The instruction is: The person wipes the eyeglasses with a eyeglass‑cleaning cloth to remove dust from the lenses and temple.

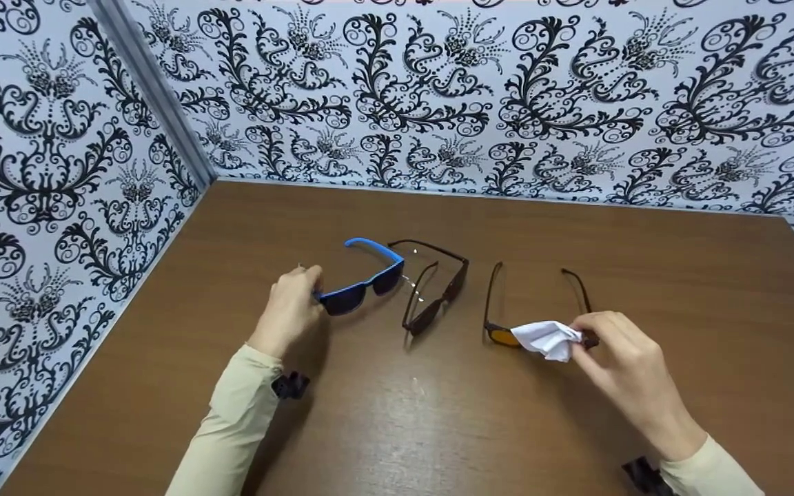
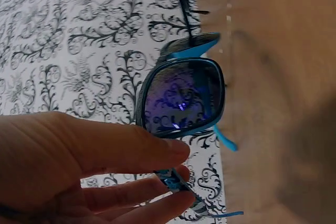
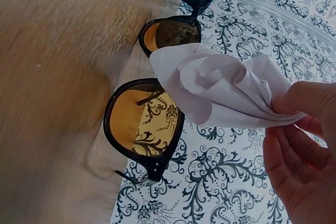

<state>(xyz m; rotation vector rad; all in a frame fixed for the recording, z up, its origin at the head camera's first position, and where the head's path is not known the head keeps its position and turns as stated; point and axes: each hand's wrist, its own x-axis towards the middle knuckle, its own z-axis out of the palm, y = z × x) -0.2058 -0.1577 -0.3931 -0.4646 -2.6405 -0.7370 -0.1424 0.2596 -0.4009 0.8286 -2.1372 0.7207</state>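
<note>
My left hand [image 1: 291, 306] grips blue-and-black sunglasses [image 1: 345, 300] at the corner where the left temple meets the frame. In the left wrist view, thumb and fingers pinch that temple just below the dark, purplish lens [image 2: 181, 98]. On the right, my right hand [image 1: 635, 365] pinches a crumpled white cloth [image 1: 545, 339] between thumb and fingertips. This cloth overlaps the front of black-framed glasses with orange lenses [image 1: 504, 337], hiding the bridge in the head view. Seen from the right wrist, the cloth [image 3: 220, 85] hangs in front of the orange-lensed glasses [image 3: 123, 119].
Dark sunglasses with brown lenses [image 1: 428, 319] lie with temples unfolded between the two other pairs, close beside the blue ones. The brown wooden table [image 1: 397, 427] is bordered at the back and left by walls with black-and-white scroll pattern [image 1: 438, 89].
</note>
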